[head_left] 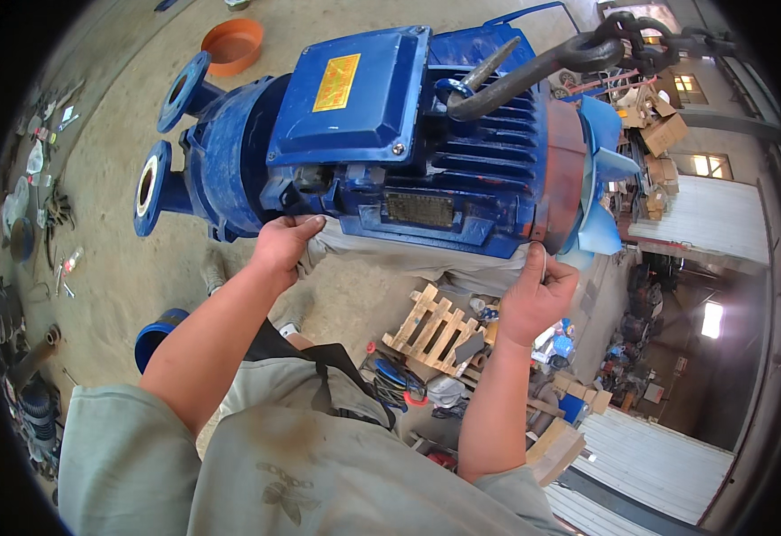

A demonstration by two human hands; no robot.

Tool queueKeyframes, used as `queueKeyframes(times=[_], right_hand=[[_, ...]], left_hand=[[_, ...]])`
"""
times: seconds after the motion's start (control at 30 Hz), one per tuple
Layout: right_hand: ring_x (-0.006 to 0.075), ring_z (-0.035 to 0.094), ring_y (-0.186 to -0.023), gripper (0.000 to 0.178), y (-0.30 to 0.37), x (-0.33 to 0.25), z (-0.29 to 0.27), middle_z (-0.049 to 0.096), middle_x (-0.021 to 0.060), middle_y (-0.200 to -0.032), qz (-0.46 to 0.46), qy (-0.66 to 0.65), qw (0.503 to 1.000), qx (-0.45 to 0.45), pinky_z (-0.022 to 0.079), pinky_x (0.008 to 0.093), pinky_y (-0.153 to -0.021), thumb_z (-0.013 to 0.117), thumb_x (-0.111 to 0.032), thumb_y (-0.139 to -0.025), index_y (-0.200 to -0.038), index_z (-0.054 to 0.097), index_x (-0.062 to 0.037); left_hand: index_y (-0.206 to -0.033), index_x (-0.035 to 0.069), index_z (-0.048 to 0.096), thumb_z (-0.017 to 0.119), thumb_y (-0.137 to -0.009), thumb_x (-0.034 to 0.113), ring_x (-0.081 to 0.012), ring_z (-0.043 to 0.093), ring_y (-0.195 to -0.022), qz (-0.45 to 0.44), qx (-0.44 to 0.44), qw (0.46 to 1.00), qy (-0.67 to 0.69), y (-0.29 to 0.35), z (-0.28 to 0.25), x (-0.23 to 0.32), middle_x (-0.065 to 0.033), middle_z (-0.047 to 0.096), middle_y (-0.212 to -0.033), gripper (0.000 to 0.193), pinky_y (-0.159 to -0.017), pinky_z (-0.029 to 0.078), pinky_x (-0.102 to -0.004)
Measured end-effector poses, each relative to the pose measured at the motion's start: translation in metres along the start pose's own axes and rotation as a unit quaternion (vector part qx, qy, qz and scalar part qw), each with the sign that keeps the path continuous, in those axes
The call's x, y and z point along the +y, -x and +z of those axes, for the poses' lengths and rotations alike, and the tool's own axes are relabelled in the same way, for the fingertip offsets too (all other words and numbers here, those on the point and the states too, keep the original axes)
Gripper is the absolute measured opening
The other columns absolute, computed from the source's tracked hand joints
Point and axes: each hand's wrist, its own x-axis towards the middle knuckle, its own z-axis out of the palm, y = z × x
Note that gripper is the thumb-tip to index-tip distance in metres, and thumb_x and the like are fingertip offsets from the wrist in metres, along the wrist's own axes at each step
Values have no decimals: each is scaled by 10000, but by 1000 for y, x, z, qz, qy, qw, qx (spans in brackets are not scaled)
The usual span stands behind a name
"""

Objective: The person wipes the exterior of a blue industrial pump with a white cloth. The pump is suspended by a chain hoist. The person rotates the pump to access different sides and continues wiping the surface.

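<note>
two bare hands are working at the underside of a big blue motor-pump unit, which is hanging off a dark steel hook and chain above a sandy concrete floor. the floor is looking dusty and worn; an orange bowl is sitting on it beyond the pump's flanged ports. scattered tools and scrap are lying along the left edge of the floor, near the dark rim of the view. a wooden pallet is lying below the unit, with hand tools and rags beside it. to the right the workshop is running back, crowded with cardboard boxes and corrugated metal sheets.

a pale grey strap or cloth is passing under the motor body. the left hand is gripping one end of it, fingers curled tight around the fabric, touching the motor's lower edge. the right hand is closing on the other end, fingers pinching it just under the reddish end ring and the light blue fan blades.

open room: the floor to the left of the unit is lying mostly free between the pump and the scrap line. the right side is tight, with clutter close by. a blue drum rim is showing near the left forearm.
</note>
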Motion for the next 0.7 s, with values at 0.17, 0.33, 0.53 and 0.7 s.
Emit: queueKeyframes(times=[0.17, 0.33, 0.53, 0.7], right_hand=[[114, 581, -800, 286, -15, 3, -13, 674, 62, -854, 28, 62, 998, -10, 504, 286, -764, 800, -224, -978, -923, 615, -13], [80, 538, -766, 267, -25, 9, -3, 655, 42, -853, 62, -48, 997, 14, 465, 266, -701, 786, -195, -985, -933, 594, -16], [73, 529, -746, 289, -13, 14, 6, 641, 23, -833, 89, -17, 995, -42, 449, 246, -684, 787, -219, -989, -925, 595, -13], [76, 530, -732, 279, -41, 36, -7, 642, 28, -821, 93, -21, 995, -21, 461, 260, -678, 791, -210, -984, -901, 609, -15]], left_hand=[[-1058, -37, 730, 734, -1000, 129, -203, 728, -852, 16, 34, 997, 69, 0, 17, -13, -97, 766, -939, 176, -768, 584, -349], [-1048, -33, 717, 743, -999, 155, -210, 721, -837, 12, 14, 997, 74, 3, 16, -21, -97, 761, -938, 196, -764, 579, -349], [-1051, -30, 702, 763, -991, 174, -202, 706, -856, 27, 106, 992, 62, -5, 11, -15, -94, 750, -975, 221, -762, 562, -347], [-1076, -11, 697, 745, -1003, 189, -201, 704, -877, 2, -3, 995, 95, -7, 22, -30, -97, 744, -987, 218, -767, 563, -358]])
